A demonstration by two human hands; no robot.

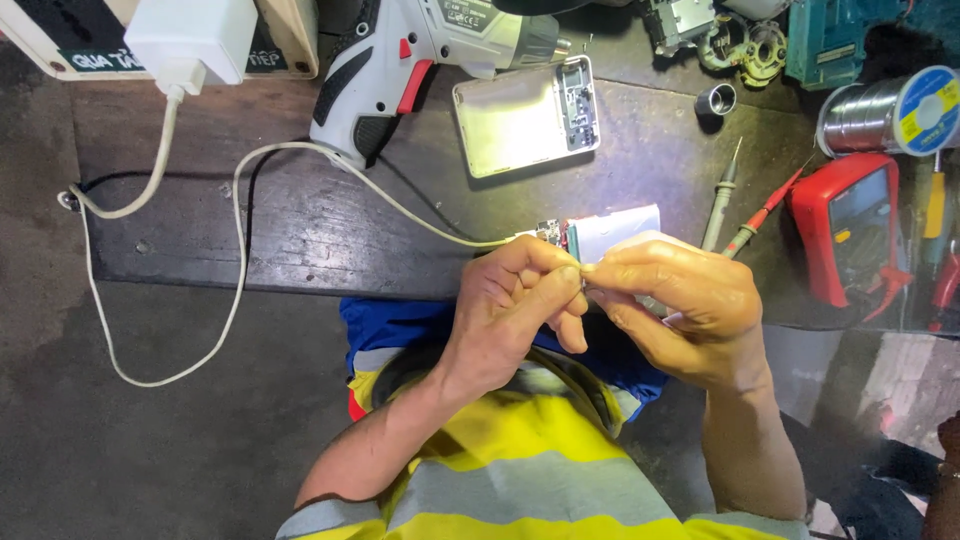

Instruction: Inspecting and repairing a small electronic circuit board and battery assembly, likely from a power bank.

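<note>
My left hand (520, 300) and my right hand (680, 300) meet at the front edge of a dark wooden bench (300, 220). Together they hold a white battery pack (620, 228) with a small circuit board (550, 234) at its left end. A white cable (240, 200) plugs into that board and loops back to a white charger (190, 35). My left fingertips pinch at the board end, while my right hand cups the pack from below and the right.
A grey-and-red cordless screwdriver (400, 60) and an open silver power-bank shell (525, 118) lie behind my hands. Two test probes (735, 205), a red multimeter (850, 225), a solder spool (890, 112) and dismantled tool parts (745, 35) fill the right side.
</note>
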